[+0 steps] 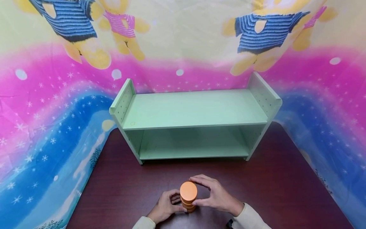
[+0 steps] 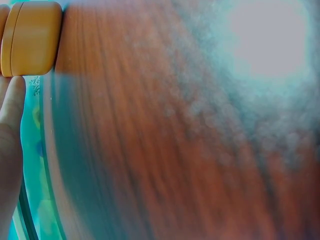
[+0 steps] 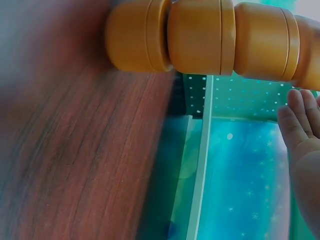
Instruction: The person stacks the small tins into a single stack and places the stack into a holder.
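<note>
Orange stack (image 1: 188, 194): upright, near, on the table (image 1: 114, 178);
Right hand (image 1: 215, 194): part-spread, gripping its top (the closer one) from the right;
Left hand (image 1: 166, 204): bent fingers holding it lower, from the left

Container stack (image 1: 188, 192) on table (image 1: 114, 187), between hands (image 1: 220, 197); shelf (image 1: 190, 109) behind.

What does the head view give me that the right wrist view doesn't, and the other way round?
Only the head view: the left hand, the flat top of the orange stack, the full width of the green shelf and the printed bears.

Only the right wrist view: a long side-on look at three containers, nearly whole, plus part of a fourth cut by the frame edge.

Both: the right hand at the stack, the wood-grain tabletop and parts of the shelf and patterned backdrop.
</note>
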Demonstrator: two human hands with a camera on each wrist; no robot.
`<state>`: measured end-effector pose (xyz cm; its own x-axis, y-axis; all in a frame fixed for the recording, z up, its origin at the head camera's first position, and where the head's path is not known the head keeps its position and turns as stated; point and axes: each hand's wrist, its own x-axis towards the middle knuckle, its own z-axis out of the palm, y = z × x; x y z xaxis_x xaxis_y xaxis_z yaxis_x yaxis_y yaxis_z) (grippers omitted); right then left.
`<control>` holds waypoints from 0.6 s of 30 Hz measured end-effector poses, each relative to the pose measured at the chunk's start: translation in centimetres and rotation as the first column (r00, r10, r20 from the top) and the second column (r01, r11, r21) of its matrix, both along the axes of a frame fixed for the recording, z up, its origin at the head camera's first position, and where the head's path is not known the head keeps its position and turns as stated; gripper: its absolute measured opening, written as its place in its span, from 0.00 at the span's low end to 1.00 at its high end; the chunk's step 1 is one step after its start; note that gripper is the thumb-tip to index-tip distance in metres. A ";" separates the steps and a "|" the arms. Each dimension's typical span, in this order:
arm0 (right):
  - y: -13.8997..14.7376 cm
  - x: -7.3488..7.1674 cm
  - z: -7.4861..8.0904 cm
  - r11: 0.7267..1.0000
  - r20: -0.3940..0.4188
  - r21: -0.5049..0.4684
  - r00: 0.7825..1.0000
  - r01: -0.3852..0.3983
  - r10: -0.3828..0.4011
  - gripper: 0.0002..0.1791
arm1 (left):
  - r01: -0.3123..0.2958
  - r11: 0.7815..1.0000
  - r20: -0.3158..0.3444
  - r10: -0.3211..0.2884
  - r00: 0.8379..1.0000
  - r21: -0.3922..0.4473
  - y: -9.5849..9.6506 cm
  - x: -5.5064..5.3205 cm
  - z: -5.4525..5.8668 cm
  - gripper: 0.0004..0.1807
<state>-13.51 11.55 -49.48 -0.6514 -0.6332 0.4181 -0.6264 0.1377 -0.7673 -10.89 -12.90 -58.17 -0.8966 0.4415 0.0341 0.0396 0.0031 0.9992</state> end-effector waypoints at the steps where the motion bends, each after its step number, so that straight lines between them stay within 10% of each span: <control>1: 0.0 0.0 -0.1 1.000 -0.002 0.002 1.000 0.003 -0.003 0.36 | 0.000 1.000 0.000 0.000 1.000 0.001 0.0 0.0 0.0 0.25; 18: 0.6 0.3 -2.7 1.000 0.056 -0.012 0.998 0.022 -0.021 0.37 | -0.001 1.000 -0.003 0.001 1.000 0.000 0.0 0.0 0.0 0.25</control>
